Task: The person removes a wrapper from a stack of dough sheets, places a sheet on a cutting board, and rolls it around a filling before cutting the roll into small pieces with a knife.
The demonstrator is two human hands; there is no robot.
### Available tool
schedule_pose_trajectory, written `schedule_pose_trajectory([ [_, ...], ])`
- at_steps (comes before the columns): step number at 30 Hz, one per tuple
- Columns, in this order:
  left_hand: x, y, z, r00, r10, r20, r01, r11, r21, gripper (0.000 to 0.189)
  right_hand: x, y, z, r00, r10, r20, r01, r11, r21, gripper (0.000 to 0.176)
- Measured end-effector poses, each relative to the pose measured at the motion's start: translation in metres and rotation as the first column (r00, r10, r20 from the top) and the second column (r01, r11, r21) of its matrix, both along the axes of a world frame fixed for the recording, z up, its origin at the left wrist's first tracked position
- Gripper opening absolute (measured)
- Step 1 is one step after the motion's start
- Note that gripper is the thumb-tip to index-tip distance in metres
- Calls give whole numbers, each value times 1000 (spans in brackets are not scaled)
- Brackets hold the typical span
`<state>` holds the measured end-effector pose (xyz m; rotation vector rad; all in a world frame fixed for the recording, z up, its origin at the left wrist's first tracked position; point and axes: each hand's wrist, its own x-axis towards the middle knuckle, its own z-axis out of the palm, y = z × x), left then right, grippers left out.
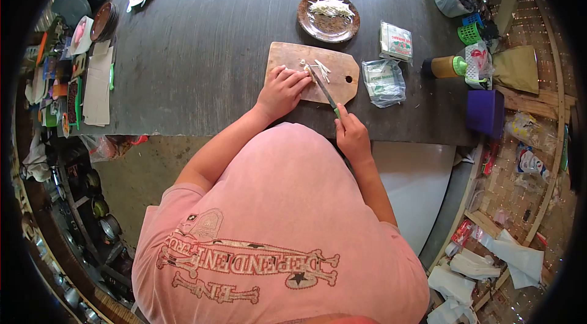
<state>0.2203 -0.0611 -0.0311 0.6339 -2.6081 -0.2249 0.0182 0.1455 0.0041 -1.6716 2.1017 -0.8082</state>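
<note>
Nearest the body, the right hand [353,134] is wrapping its fingers tight round the green handle of a knife [324,90]. The blade is reaching toward eleven o'clock onto the wooden cutting board [287,55]. At ten o'clock from it, the left hand [281,88] is lying on the board, fingers curled down and pinning a small pale piece [304,67] beside the blade.

The slicing looks well along. A few thin strips [322,68] are lying by the blade tip, and a heap of shreds [331,8] is sitting on the brown plate [304,21] at twelve o'clock beyond the board. Only the pinned piece appears uncut.

At three o'clock two plastic packets [384,81] are lying close to the board, with a tipped bottle [445,67] farther out. Nothing is standing between board and plate on the dark table [214,49].
</note>
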Motion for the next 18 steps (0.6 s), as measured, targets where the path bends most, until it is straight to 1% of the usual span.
schedule_pose_trajectory([
  [18, 0, -2, 0, 999, -9, 38, 9, 1000, 4, 60, -1, -1, 0, 1000, 13, 4, -13, 1000, 0, 50],
])
